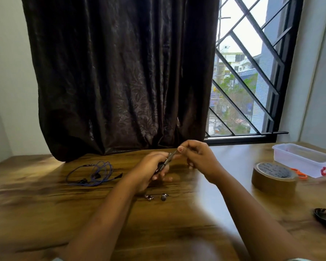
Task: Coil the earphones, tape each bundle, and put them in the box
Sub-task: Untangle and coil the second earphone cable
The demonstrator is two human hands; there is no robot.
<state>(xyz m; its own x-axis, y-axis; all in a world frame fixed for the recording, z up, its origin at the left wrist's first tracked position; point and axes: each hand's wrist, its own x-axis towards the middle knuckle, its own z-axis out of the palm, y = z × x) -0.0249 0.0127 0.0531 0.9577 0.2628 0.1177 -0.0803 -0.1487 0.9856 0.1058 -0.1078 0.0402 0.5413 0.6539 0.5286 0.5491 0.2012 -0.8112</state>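
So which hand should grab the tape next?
Probably the right hand: the tape roll lies on its side, while the left hand grips the coiled cable.

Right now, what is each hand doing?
Left hand: grips the dark earphone cable.
Right hand: pinches the same cable, pulled taut.

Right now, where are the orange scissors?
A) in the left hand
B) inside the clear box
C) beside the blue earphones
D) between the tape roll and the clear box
D: the orange scissors lie between the tape roll and the clear box, only their handles showing.
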